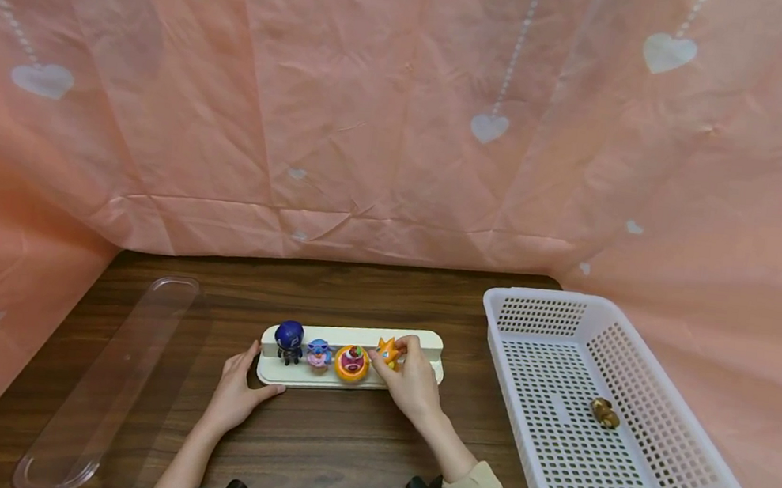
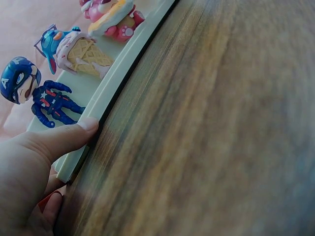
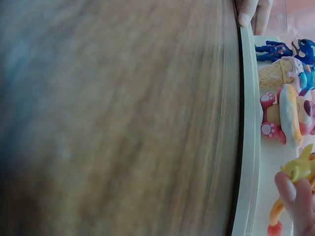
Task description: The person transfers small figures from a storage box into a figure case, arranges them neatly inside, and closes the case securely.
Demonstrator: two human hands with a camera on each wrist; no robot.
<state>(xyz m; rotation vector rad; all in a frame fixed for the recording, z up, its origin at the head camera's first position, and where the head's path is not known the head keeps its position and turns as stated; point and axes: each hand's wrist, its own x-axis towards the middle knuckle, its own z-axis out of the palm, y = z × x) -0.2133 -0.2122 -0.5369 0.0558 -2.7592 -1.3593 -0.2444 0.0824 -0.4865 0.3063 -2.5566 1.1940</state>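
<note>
A cream stepped display stand (image 1: 430, 345) lies in the middle of the table. My left hand (image 1: 235, 396) grips its left end, the thumb on the front edge. Between the thumb and fingers of my right hand (image 1: 416, 386) is a spiky orange-and-yellow figurine (image 1: 388, 350), held at the stand's right part. An orange tail with a red tip shows below it in the right wrist view. To its left stand a pink bear figurine in an orange ring (image 1: 352, 364), a blue figurine on an ice-cream cone (image 2: 88, 55) and a navy-helmeted figurine (image 1: 289, 340).
A white perforated basket (image 1: 516, 416) stands at the right, with a small brown-gold figurine (image 1: 605, 414) inside. At the left lies a long clear plastic cover (image 1: 116, 374). Pink curtain with hearts (image 1: 376, 115) hangs behind and along both sides of the wooden table (image 1: 311, 458).
</note>
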